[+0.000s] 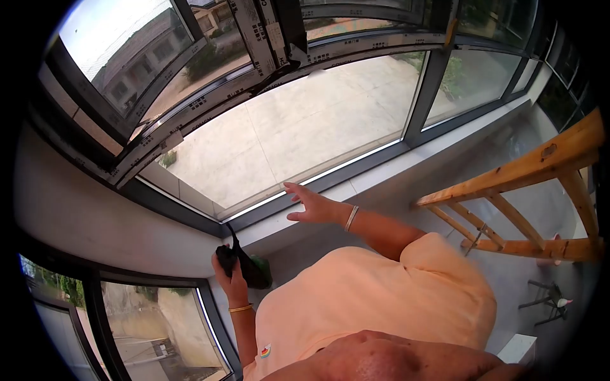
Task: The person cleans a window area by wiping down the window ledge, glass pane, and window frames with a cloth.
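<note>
My left hand, a yellow bangle at its wrist, is closed around a black bundle beside the corner of the windowsill. A thin black strip rises from it. Close behind hangs or stands a dark, bag-like shape with some green at its edge; whether it joins the bundle I cannot tell. My right hand, with pale bangles, reaches out over the white windowsill. Its fingers are apart and it holds nothing. Beyond it is the large window pane.
Dark window frames with printed protective tape cross the view above, and an opened sash leans in at upper left. A wooden ladder stands at right. Farther down are a small dark stool and a white box on the grey floor.
</note>
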